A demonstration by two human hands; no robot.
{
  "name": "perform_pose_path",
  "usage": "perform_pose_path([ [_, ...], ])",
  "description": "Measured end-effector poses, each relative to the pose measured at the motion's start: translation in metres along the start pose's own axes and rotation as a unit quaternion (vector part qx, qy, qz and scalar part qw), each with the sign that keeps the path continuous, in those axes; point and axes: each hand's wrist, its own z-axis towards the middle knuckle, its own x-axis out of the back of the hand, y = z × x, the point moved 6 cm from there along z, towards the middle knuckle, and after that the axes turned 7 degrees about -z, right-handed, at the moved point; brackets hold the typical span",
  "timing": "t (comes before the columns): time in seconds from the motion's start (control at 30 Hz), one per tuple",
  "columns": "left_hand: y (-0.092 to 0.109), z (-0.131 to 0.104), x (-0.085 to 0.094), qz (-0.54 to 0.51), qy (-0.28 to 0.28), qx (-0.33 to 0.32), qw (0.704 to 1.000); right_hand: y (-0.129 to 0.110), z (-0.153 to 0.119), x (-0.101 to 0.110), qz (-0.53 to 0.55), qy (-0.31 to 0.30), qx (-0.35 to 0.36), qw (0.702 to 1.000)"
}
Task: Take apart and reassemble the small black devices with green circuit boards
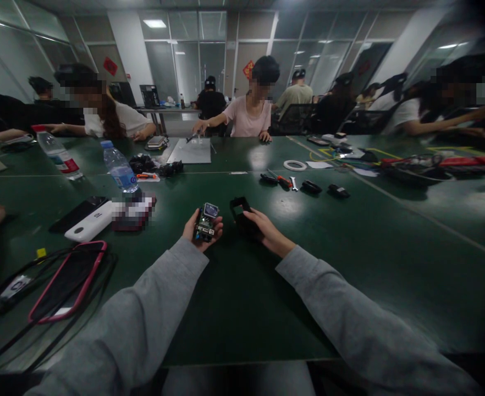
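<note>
The left hand [201, 228] is curled around a small circuit board [206, 221], holding it just above the green counter [242, 297], toward the near edge; a little screen sits at the board's far end, and its printing is too small to read. The right hand [263, 225] grips a black casing [241, 212] that rests on the counter just beside the board, its fingers closed on the casing's near side. Both sleeves are grey.

Toward the left edge lie a white power bank [91, 223] marked "10", a black phone [77, 213] beside it, and a phone in a pink case [67, 280] over black cables. Two water bottles [119, 171] stand farther back with red and blue labels whose lettering cannot be read. Past the hands, near the middle of the counter, lie a roll of tape [295, 165] and a red-handled screwdriver [281, 179]. Other people sit along the far edge.
</note>
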Motion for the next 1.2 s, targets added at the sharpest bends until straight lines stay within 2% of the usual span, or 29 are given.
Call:
perform_pose_path([
  [0.13, -0.004, -0.005, -0.007, 0.008, -0.044, 0.037, 0.998, 0.001, 0.004, 0.001, -0.079, 0.017, 0.053, 0.995],
  [0.27, -0.005, -0.006, -0.01, 0.018, -0.057, 0.056, 0.997, 0.002, 0.008, 0.002, -0.14, 0.016, 0.097, 0.985],
  [0.37, -0.006, -0.006, -0.01, 0.016, -0.064, 0.059, 0.996, 0.001, 0.01, 0.005, -0.19, 0.038, 0.128, 0.973],
  [0.47, -0.005, -0.006, -0.01, 0.015, -0.069, 0.057, 0.996, -0.004, 0.011, 0.01, -0.264, 0.069, 0.176, 0.946],
  [0.63, -0.005, -0.008, -0.013, 0.017, -0.069, 0.06, 0.996, -0.012, 0.008, 0.009, -0.329, 0.066, 0.222, 0.915],
  [0.7, -0.006, -0.009, -0.014, 0.022, -0.066, 0.06, 0.996, -0.022, 0.0, 0.009, -0.34, 0.101, 0.264, 0.897],
  [0.8, -0.005, -0.008, -0.014, 0.033, -0.047, 0.034, 0.998, -0.041, -0.02, 0.003, -0.359, 0.171, 0.335, 0.854],
  [0.87, -0.004, -0.006, -0.013, 0.041, -0.032, 0.007, 0.999, -0.049, -0.033, -0.007, -0.371, 0.186, 0.365, 0.833],
  [1.03, -0.004, -0.004, -0.013, 0.067, -0.02, -0.021, 0.997, -0.053, -0.057, -0.042, -0.399, 0.115, 0.433, 0.8],
  [1.2, -0.001, -0.01, -0.029, 0.093, -0.04, -0.049, 0.994, -0.054, -0.08, -0.068, -0.424, 0.051, 0.501, 0.753],
])
